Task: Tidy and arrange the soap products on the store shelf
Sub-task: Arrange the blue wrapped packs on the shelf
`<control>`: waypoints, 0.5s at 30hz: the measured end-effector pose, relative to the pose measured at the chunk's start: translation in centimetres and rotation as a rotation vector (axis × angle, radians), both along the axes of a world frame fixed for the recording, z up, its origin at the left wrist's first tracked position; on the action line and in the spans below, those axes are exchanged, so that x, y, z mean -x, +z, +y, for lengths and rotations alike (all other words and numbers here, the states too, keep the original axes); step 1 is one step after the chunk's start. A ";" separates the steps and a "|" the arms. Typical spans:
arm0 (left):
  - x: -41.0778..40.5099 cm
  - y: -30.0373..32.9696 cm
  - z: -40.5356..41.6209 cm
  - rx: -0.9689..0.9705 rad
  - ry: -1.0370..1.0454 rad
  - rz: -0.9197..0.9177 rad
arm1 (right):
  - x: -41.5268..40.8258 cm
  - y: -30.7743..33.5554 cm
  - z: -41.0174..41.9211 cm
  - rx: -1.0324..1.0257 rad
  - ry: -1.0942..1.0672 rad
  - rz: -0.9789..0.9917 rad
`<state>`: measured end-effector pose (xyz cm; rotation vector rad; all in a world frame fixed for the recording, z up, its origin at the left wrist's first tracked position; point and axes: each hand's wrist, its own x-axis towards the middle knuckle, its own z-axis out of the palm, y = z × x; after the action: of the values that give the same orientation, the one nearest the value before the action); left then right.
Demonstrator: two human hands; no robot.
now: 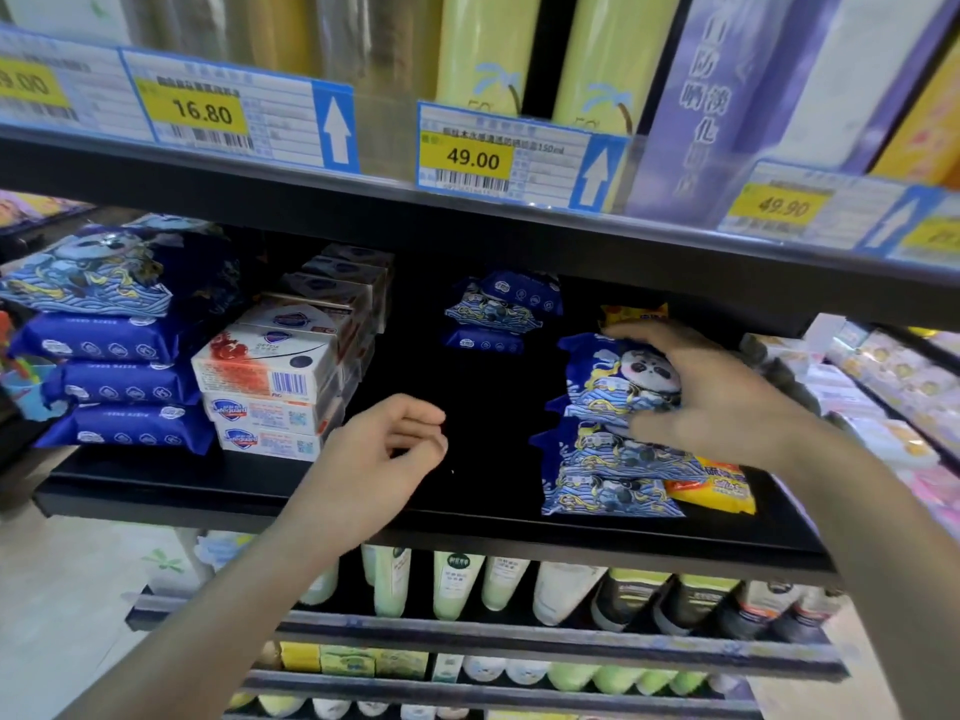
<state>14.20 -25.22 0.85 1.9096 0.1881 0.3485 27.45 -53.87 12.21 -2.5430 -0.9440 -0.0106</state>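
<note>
On the black shelf [311, 491] my right hand [711, 392] grips the top blue panda-print soap pack [618, 376] of a stack [608, 475] at the right. My left hand [384, 454] hovers over the bare middle of the shelf, fingers curled loosely, holding nothing. A pile of the same blue packs [114, 345] sits at the left. White boxed soap bars [270, 376] are stacked beside it. Two more blue packs [493, 314] lie at the back. Yellow packs [722, 485] lie under and behind the right stack.
The upper shelf edge carries price tags [472, 158] just above the hands. Pale packaged goods [883, 402] fill the shelf to the right. Bottles and tubes [457, 584] stand on the shelves below.
</note>
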 end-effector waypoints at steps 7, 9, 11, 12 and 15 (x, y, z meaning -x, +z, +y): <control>-1.1 -1.2 0.3 -0.425 0.044 -0.039 | -1.9 -0.7 -1.1 0.158 0.009 0.057; -1.1 -1.5 0.3 -0.503 0.049 -0.008 | -1.7 -0.4 -0.9 0.166 0.018 0.054; -1.1 -1.9 0.5 -0.566 0.049 0.015 | -1.5 0.1 -0.3 0.125 0.007 0.036; -1.1 -2.1 0.6 -0.587 0.048 0.019 | -1.4 0.3 0.2 0.092 -0.008 0.039; -1.3 -2.6 1.1 -0.657 0.036 0.016 | -2.0 0.7 2.5 0.045 -0.072 0.048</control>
<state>15.47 -24.10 -1.73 2.5589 0.1252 0.4572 29.44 -51.33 12.90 -2.6048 -0.8437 0.0507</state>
